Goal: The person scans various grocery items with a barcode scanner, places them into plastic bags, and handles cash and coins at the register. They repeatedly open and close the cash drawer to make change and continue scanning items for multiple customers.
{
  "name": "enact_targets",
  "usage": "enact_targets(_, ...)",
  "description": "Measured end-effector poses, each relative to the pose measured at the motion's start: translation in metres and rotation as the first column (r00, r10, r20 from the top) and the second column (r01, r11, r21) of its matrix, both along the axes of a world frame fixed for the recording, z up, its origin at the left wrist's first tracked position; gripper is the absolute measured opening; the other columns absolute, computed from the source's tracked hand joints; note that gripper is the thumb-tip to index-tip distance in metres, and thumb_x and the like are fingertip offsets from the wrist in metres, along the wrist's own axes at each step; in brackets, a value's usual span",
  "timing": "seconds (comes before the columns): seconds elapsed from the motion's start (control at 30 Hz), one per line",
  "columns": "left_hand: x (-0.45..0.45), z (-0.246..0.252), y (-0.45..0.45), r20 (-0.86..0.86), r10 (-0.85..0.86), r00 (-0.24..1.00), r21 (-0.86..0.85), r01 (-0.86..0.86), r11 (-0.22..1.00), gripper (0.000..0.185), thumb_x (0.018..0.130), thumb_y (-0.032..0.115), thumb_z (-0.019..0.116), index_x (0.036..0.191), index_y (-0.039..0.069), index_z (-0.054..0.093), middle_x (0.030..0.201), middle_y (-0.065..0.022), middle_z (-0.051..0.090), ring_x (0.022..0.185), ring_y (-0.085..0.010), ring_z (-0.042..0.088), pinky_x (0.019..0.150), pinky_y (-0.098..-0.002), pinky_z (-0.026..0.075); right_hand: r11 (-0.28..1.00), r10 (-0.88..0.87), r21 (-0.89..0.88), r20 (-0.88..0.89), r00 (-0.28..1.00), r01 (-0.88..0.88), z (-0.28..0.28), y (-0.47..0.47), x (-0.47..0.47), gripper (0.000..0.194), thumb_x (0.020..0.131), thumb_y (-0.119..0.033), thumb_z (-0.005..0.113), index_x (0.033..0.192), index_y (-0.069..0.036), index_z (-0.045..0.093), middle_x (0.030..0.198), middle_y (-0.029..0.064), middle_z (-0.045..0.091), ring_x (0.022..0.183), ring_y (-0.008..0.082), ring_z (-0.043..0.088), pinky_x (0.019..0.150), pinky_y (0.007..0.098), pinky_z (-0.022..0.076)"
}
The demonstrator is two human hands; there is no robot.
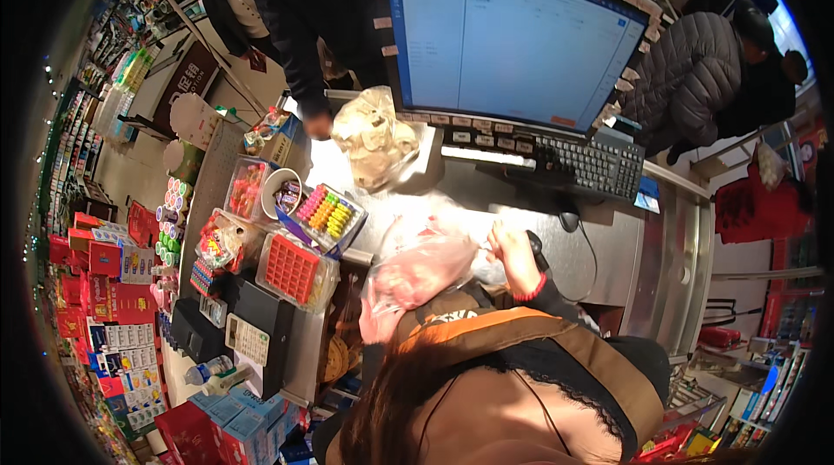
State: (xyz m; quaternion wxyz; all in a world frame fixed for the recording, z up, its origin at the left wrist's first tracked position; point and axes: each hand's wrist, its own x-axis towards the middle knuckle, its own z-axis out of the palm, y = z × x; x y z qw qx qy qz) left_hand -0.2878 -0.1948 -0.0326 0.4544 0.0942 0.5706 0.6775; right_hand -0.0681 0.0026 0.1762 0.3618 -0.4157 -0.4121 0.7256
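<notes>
In front of me a clear plastic bag with pink contents (423, 266), perhaps raw meat, is held over the counter's near edge. My right hand (515, 256) grips the gathered end of the bag. At the bag's lower left, my left hand (376, 321) holds it from beneath, its fingers largely hidden behind the plastic. A black handheld device (538, 250), likely a barcode scanner, shows beside my right hand. Farther back on the counter rests another plastic bag with pale contents (374, 136), near the hand (317, 127) of a person in dark clothing.
A monitor (515, 48), a keyboard (589, 162) and a mouse (569, 222) occupy the far right counter. To the left stand candy boxes (329, 217), a white cup (272, 194), a red-gridded container (293, 268) and a calculator (247, 339). A person in a grey puffer jacket (684, 74) is beyond the monitor.
</notes>
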Motion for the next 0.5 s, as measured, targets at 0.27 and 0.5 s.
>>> enact_targets(0.27,0.019,0.088,0.075,0.14,-0.448,0.883,0.424,0.355,0.833,0.02,0.098,0.021,0.049,0.105,0.002,0.054,0.106,-0.0108,0.057,0.101,-0.02,0.05,0.093,-0.0307,0.036,0.921,-0.24,0.352,0.165,0.957,0.17,0.002,-0.015,0.021,0.04,0.106,-0.023,0.044,0.072,-0.002,0.048,0.066,-0.0006,0.047,0.055,0.0071,0.047,0.051,0.0231,0.0418)
enact_targets(0.5,-0.01,0.224,0.112,0.009,-0.69,0.724,0.691,0.494,0.528,0.01,0.088,-0.004,0.047,0.089,0.005,0.053,0.082,-0.0109,0.056,0.063,-0.0143,0.048,0.055,-0.0244,0.042,0.861,-0.357,0.434,0.15,0.922,0.263,0.029,-0.003,0.02,0.043,0.106,-0.035,0.044,0.072,-0.008,0.043,0.065,-0.0028,0.039,0.055,0.0066,0.039,0.05,0.0234,0.0406)
